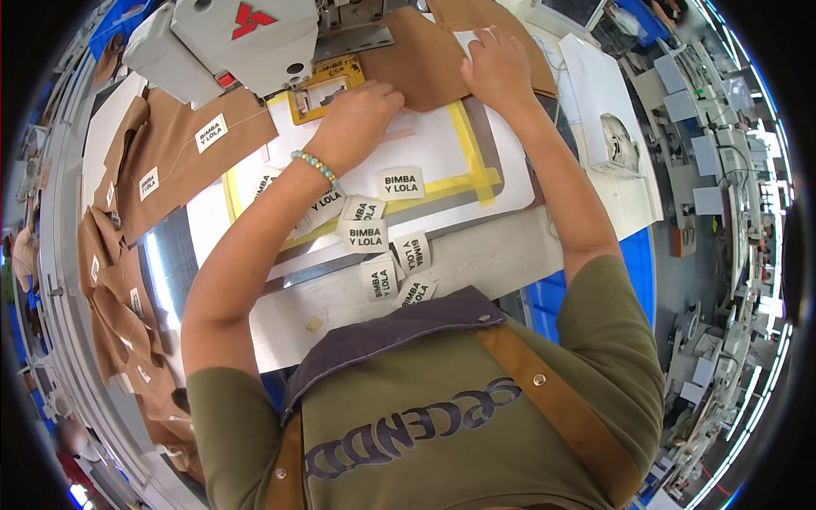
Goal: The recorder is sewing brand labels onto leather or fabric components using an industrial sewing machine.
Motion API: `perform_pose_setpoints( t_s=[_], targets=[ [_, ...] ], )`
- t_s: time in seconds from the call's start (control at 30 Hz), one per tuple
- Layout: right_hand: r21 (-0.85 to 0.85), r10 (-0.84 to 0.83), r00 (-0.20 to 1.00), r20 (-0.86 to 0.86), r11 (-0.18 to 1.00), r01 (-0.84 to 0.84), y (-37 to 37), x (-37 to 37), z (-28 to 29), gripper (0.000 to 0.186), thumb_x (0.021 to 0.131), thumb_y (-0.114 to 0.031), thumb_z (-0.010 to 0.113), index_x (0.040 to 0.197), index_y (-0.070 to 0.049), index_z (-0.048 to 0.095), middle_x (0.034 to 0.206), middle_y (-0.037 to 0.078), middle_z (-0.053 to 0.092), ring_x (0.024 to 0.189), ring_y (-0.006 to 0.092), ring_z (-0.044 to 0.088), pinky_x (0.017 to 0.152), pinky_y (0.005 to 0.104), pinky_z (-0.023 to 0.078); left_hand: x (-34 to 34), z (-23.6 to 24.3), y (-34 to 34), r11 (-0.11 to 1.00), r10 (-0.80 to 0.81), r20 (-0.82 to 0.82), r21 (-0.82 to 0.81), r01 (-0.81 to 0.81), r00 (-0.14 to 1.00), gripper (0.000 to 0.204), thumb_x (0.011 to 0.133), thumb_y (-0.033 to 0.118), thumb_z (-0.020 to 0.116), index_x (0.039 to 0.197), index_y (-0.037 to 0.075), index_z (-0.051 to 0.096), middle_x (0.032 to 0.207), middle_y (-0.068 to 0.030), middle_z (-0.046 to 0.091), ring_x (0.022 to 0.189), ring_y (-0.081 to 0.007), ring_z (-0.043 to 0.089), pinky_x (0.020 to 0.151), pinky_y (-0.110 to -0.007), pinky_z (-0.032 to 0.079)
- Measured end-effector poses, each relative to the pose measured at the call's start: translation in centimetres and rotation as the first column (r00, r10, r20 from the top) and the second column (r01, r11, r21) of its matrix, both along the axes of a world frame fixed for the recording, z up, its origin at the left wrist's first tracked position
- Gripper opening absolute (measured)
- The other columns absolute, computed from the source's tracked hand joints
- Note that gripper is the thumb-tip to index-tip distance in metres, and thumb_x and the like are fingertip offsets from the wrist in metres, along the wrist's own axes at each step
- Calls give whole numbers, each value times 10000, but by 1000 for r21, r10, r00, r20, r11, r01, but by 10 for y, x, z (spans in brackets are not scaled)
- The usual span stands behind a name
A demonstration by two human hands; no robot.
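A brown fabric panel [416, 64] lies at the sewing machine [255, 42], between my two hands. My left hand [361, 115], with a beaded bracelet at the wrist, is closed at the panel's near left edge; its fingertips are partly hidden. Beside it, under the machine head, sits a yellow template frame [327, 87]. My right hand [500, 68] has bent fingers at the panel's right edge, over a white piece and more brown panels [535, 64]. Below my hands is a white work board [433, 149] edged with yellow tape. Several white printed labels [400, 183] lie scattered on and before it.
Brown panels with white labels [211, 134] are spread to the left, and more brown pieces [127, 319] hang down the table's left side. A white box [599, 110] stands at the right. Blue bins [633, 272] sit below the table edge.
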State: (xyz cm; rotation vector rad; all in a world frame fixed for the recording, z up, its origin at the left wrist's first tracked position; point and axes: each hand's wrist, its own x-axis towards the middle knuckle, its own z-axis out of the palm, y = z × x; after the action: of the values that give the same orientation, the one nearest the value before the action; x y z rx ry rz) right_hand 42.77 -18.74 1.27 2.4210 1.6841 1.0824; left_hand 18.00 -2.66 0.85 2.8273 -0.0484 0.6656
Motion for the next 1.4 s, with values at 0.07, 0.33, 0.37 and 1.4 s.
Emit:
perform_pose_setpoints(
  t_s=[0.07,0.33,0.37,1.4],
  targets=[
    [-67,-101,976,-192,994,90,7,4,1,255,930,-258,705,995,-26,786,1264,166,749,1176,381,706,986,526,558,-1,1,0,998,-17,-8,67,18,1000,112,917,71,664,999,54,738,980,-94,713,994,-302,708,858,-429,589],
    [35,-214,848,-485,964,263,-11,58,25,267,975,-269,630,985,-42,771,1109,193,776,1018,419,736,900,520,584,-14,4,3,989,-25,-20,146,28,999,105,886,78,675,976,55,724,947,-99,710,965,-295,715,844,-426,592],
    [74,-217,784,-581,946,317,-20,70,32,285,982,-288,630,1029,-49,777,1101,196,783,1037,427,736,922,531,579,-16,4,5,987,-4,-34,157,10,999,99,883,81,676,969,56,721,933,-98,709,949,-293,717,837,-427,594],
    [-100,311,715,-626,877,-469,-25,-125,-10,639,1112,-442,569,1599,-32,507,1728,116,424,1627,309,329,1341,570,207,-178,-15,83,966,231,-39,124,-225,972,435,903,98,717,1338,81,727,1449,-93,698,1323,-313,646,1074,-452,552]
  ],
)
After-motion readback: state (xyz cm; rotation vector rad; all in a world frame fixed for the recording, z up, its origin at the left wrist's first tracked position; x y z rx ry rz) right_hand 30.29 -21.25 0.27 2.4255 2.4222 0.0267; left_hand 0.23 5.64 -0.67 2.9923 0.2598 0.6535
